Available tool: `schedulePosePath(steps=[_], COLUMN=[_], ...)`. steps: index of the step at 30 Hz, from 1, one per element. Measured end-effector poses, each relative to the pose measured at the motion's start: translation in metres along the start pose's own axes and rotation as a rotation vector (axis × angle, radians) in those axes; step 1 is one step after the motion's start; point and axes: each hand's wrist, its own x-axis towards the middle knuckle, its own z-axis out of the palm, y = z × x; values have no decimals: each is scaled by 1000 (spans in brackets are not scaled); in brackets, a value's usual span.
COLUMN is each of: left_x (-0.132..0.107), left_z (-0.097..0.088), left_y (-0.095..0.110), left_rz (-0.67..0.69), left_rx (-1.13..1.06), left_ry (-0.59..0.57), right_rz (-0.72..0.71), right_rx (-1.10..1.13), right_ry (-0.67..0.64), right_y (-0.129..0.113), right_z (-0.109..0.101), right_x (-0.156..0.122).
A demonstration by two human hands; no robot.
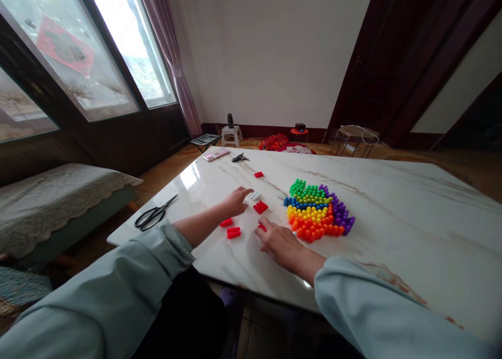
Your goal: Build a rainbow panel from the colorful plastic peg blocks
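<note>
My left hand (236,202) reaches over the table with its index finger stretched out, the tip at a cluster of small white pieces (255,195). Just below those white pieces lies a red plastic cluster (260,207). My right hand (280,245) is low over the tabletop, its fingers bent around a small red plastic piece (262,227) that they partly hide. More red pieces (234,232) lie below my left hand, and one red piece (258,175) sits farther back. To the right, many rounded beads stand in colour groups: green (300,187), blue, yellow (308,212), orange and purple (342,215).
Black-handled scissors (152,214) lie at the left of the marble-patterned table (392,228). A phone (216,154) and a dark keyring-like object (239,158) are near the far edge. Beyond stand a white stool (231,135) and a round stool (355,134); a covered bench (58,202) is at left.
</note>
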Motion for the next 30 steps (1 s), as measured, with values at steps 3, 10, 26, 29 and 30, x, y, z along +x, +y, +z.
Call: schedulePosePath(steps=[3, 10, 26, 29, 30], left_x=[11, 31, 13, -2, -6], left_z=[16, 31, -16, -17, -15], left_y=[-3, 4, 73, 103, 110], left_rz=[52, 106, 297, 422, 442], left_rx=[61, 161, -435, -498, -500], left_ry=[-39, -157, 19, -77, -84], right_rz=[-55, -156, 446, 458, 431], right_rx=[34, 56, 433, 474, 454], right_ry=[-26, -82, 481, 494, 486], right_y=[-10, -24, 56, 64, 64], right_z=[-4, -9, -64, -64, -63], right_x=[-3, -16, -41, -46, -48])
